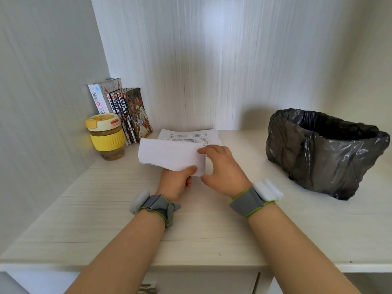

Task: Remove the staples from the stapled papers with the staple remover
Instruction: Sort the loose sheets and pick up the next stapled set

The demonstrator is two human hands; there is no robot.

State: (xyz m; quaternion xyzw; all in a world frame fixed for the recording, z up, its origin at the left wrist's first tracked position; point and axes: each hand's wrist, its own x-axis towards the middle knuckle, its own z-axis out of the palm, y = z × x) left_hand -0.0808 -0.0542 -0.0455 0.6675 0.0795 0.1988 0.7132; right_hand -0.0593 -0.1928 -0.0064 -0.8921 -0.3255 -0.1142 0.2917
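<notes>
A stack of printed papers (191,135) lies on the white desk (106,209) near the back wall. In front of it, a bundle of white sheets (167,154) is lifted and bent over, blank side toward me. My left hand (177,180) grips the bundle's lower edge from below, thumb on top. My right hand (220,166) holds the bundle's right edge, fingers curled over it. No staple remover or staple can be seen.
A yellow-lidded jar cup (107,136) stands at the left, with a row of books (127,111) behind it in the corner. A bin lined with a black bag (324,151) sits at the right. A drawer handle (148,289) shows below the desk edge.
</notes>
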